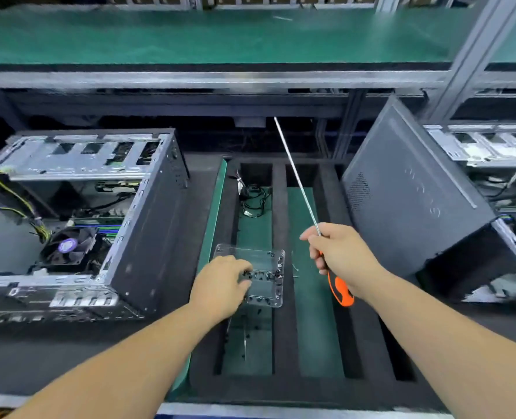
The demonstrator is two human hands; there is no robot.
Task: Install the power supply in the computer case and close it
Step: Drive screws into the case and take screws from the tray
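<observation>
With the open computer case (78, 219) lying at the desk's left, the left hand (223, 285) curled its fingertips among screws in the clear tray (266, 258), best pinching just one, while the right hand (341, 261) gripped the screwdriver (299, 182).

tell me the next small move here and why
Probably pinch one screw from the clear tray: the left hand already reaches into it, the right hand holds the screwdriver raised and ready, and the case lies open.
</observation>
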